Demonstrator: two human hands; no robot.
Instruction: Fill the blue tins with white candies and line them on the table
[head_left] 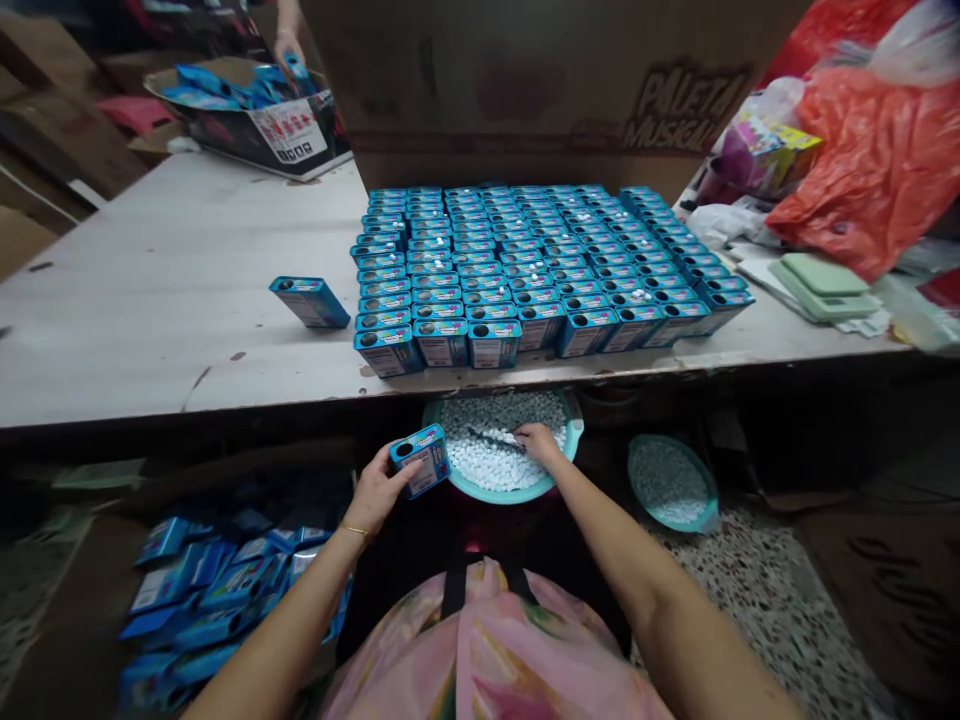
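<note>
My left hand is closed round a small blue box with a dark round hole in its top, tilted at the left rim of a turquoise basin. White pellets fill the basin. Over them my right hand grips a thin scoop-like tool, its far part among the pellets. Rows of blue boxes stand upright, packed together on the white table. One separate blue box leans at their left.
A carton of blue boxes lies low at left. Another basin sits low at right. Beyond the table's far left, a person's hand reaches into a black carton. A green scale and red bags are at right.
</note>
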